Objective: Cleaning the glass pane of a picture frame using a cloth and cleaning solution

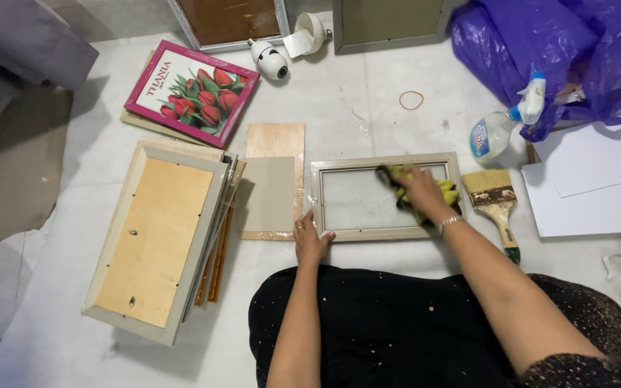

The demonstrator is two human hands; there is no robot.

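A pale wooden picture frame [386, 162] with a glass pane lies flat on the white floor sheet in front of my knees. My left hand [310, 241] rests on its near left corner, fingers spread over the rim. My right hand [420, 188] presses a yellow-green cloth [445, 191] onto the glass near the frame's right side. A bracelet sits on my right wrist.
A wide paintbrush [494, 202] and a spray bottle [501, 126] lie right of the frame. A stack of frames with backing boards [156, 241] is at left, a tulip picture [194, 91] behind it. Purple plastic bag [540, 43] at back right; white sheets [598, 187] at right.
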